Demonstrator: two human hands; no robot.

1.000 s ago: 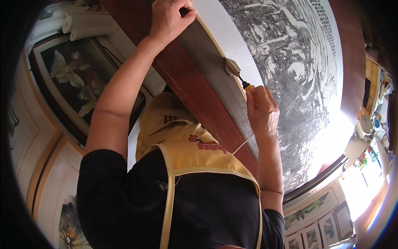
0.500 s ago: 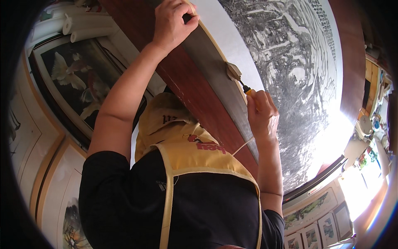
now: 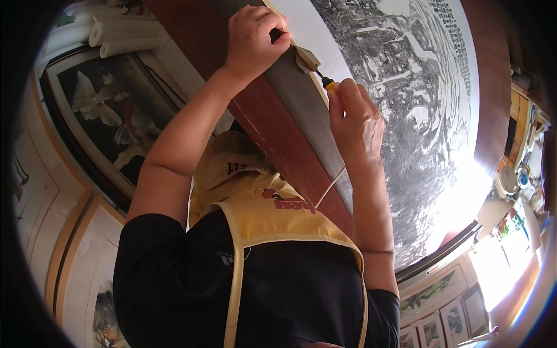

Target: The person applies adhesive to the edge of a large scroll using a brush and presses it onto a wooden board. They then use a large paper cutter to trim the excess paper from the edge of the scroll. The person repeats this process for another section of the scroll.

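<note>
My left hand (image 3: 254, 45) is closed in a pinch on a narrow tan strip (image 3: 319, 89), near the top of the view. The strip runs along the near edge of a large sheet with an ink landscape painting (image 3: 400, 93). My right hand (image 3: 357, 124) grips the yellow and black handle of a small iron (image 3: 307, 60). Its flat, pointed metal head rests on the strip, just below my left fingers. A pale cord (image 3: 332, 185) hangs below my right hand toward my apron.
Under the strip lies a long grey band (image 3: 296, 95) on a red-brown table (image 3: 272, 134). At left are a framed bird picture (image 3: 107, 110) and white paper rolls (image 3: 125, 29). Bright light glares on the painting's lower right.
My right hand has slid the iron up along the strip, closer to my left hand. My left hand has shifted slightly right, still pinching the strip.
</note>
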